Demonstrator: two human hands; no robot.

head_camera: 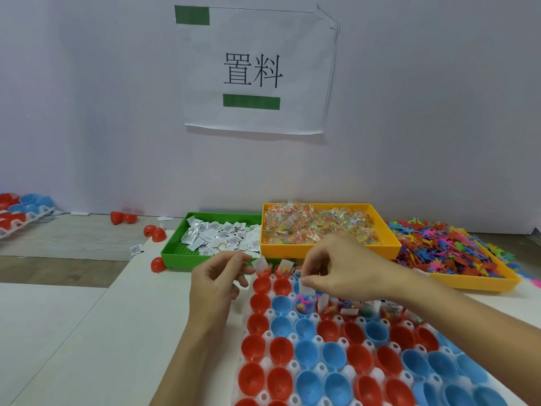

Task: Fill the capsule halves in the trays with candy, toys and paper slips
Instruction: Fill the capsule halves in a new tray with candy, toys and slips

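Note:
A white tray (pixel 319 369) in front of me holds several red and blue capsule halves (pixel 306 351). The far rows hold candy, toys and upright paper slips; the near rows look empty. My right hand (pixel 342 268) pinches a white paper slip (pixel 307 289) over a blue half that holds a pink toy and candy. My left hand (pixel 218 281) hovers at the tray's far left corner with fingers curled, seemingly pinching slips by a slip (pixel 261 264) that stands in a red half.
A green tray of paper slips (pixel 175 247), an orange tray of candy packets (pixel 328 246) and an orange tray of coloured toys (pixel 468 281) stand behind. Loose red halves (pixel 155 231) lie at the left. Another capsule tray (pixel 17 213) sits far left.

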